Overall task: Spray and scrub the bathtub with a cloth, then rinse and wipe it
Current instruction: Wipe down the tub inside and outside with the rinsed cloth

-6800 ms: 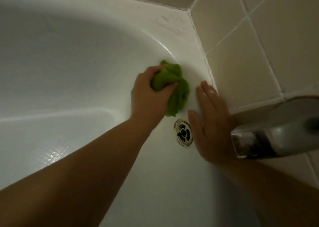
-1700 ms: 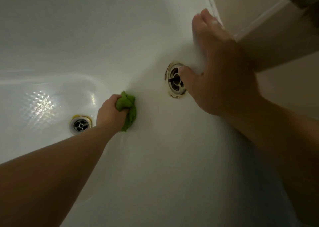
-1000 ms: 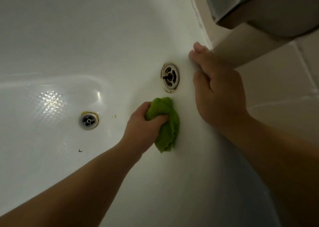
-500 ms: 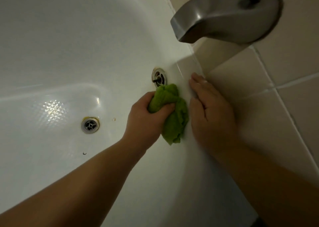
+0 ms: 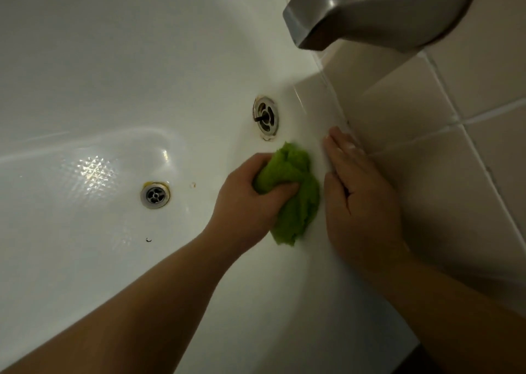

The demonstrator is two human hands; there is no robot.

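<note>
A white bathtub (image 5: 99, 60) fills most of the view. My left hand (image 5: 244, 203) grips a bunched green cloth (image 5: 296, 197) and holds it against the tub's end wall, just below the round overflow fitting (image 5: 265, 117). My right hand (image 5: 358, 200) lies flat with straight fingers on the tub's rim, right beside the cloth and along the tiled wall.
A grey metal spout (image 5: 367, 9) juts out from the tiled wall (image 5: 455, 160) above the rim. The floor drain (image 5: 155, 195) sits in the tub bottom to the left, with a small dark speck (image 5: 148, 240) and a yellowish fleck (image 5: 193, 185) near it.
Over the last second my left hand has carried the cloth up the end wall toward the rim and my right hand. The view has shifted a little between the frames.
</note>
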